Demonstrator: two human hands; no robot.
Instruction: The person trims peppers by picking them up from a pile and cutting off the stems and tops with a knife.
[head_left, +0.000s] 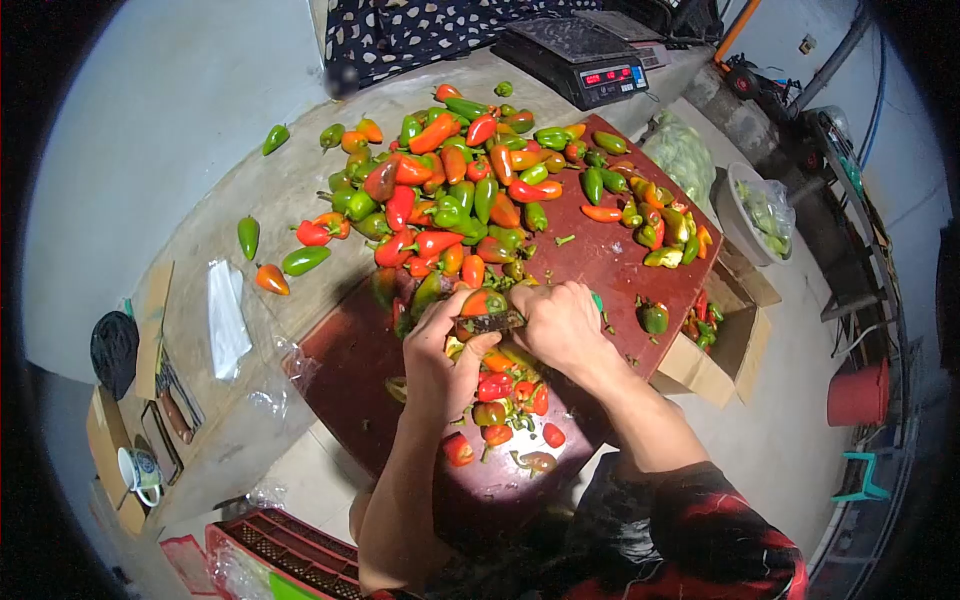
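Both my hands work close together over the red-brown table [345,385]. My left hand [438,352] is closed around a green-and-orange pepper [483,301]. In my right hand [566,325] is a knife, its dark, stained blade [490,323] lying across the pepper; a bit of green that may be its handle shows behind my fingers. Just beyond my hands rises a big heap of red, green and orange peppers [440,200]. Below them lie cut red pepper pieces [495,387] and green stem bits.
More peppers [670,225] lie at the table's right corner, one [653,318] nearer me. A cardboard box [740,350] with peppers stands on the floor at right, below a white tub [745,215]. A digital scale [580,65] sits at the back. A red crate [285,550] is at lower left.
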